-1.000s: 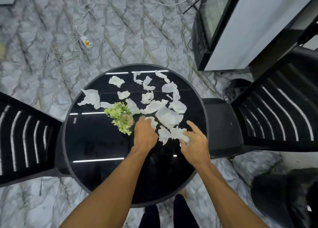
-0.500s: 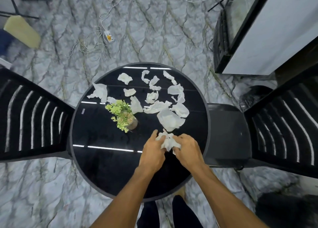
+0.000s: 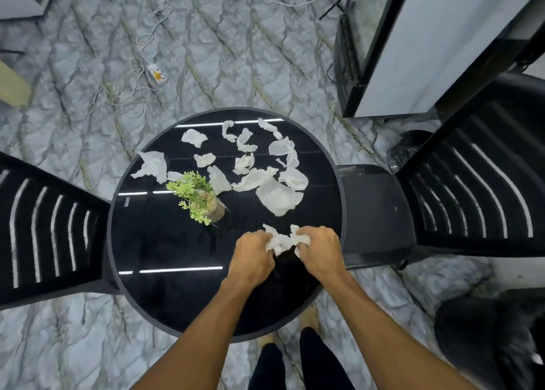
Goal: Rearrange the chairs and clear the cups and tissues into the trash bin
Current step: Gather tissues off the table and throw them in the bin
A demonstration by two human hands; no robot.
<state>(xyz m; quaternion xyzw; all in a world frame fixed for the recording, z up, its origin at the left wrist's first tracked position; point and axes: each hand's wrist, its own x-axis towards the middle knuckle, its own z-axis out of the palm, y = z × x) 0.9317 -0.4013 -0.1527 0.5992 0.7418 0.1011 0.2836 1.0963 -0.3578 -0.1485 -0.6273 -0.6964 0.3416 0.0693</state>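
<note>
Where the marble floor (image 3: 236, 50) spreads out far beyond the fingers, a tall white cabinet (image 3: 427, 50) with a black frame stands well off to their upper right. Two black slatted chairs flank the scene. The left chair (image 3: 44, 227) is well out to the left of the fingers, its slatted back reaching up to the table's left edge. The right chair (image 3: 472, 189) is nearer on their right, its seat just beside the table rim. The round black table (image 3: 165, 242) lies under the fingers, glossy, with strip lights mirrored in it.

The left hand (image 3: 253, 260) and the right hand (image 3: 320, 254) meet over the near right part of the table, knuckles up. The fingers (image 3: 306, 232) of both hands are curled in tight and grip one crumpled tissue wad (image 3: 280, 242) between them, the left holding its left end and the right its right end. Whether the wad touches the table top I cannot tell.

Just beyond the fingers lies the biggest loose tissue (image 3: 278, 198), flat and white. Further beyond it, smaller torn tissues (image 3: 246, 140) are scattered out to the far rim. To the upper left of the fingers, near the table's middle, a small green plant (image 3: 197, 195) stands in a clear pot, with tissue pieces just beside its far side. Far off to the upper left of the fingers, a white power strip (image 3: 157, 74) lies on the floor among loose cables.
</note>
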